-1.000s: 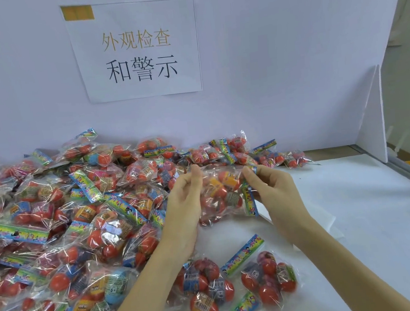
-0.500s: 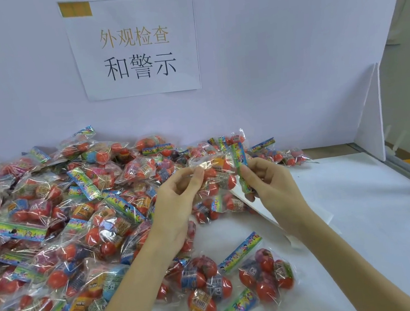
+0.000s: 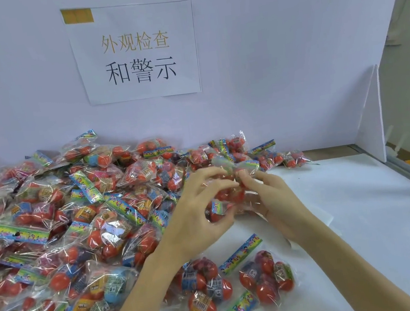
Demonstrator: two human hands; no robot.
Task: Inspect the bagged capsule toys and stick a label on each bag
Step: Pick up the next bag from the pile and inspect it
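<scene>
Between both hands, just above the white table, is a clear bag of red capsule toys (image 3: 225, 196). My left hand (image 3: 198, 213) holds its left side with curled fingers and thumb. My right hand (image 3: 268, 196) grips the right side, fingertips pressed against the plastic near the bag's colourful header. The bag is partly hidden by my fingers and blurred. Two more bags (image 3: 202, 287) (image 3: 265, 274) lie flat on the table in front of my forearms. No label is visible on the held bag.
A large heap of bagged capsule toys (image 3: 65, 224) covers the table's left half up to the back wall. A paper sign (image 3: 137, 52) hangs on the wall. White sheets (image 3: 320, 221) lie under my right wrist. A white divider (image 3: 372, 119) stands at right.
The held bag has turned between my hands and dropped a little; my hands have drawn closer together, and the header strip that stood upright by my right fingers now sits at the top.
</scene>
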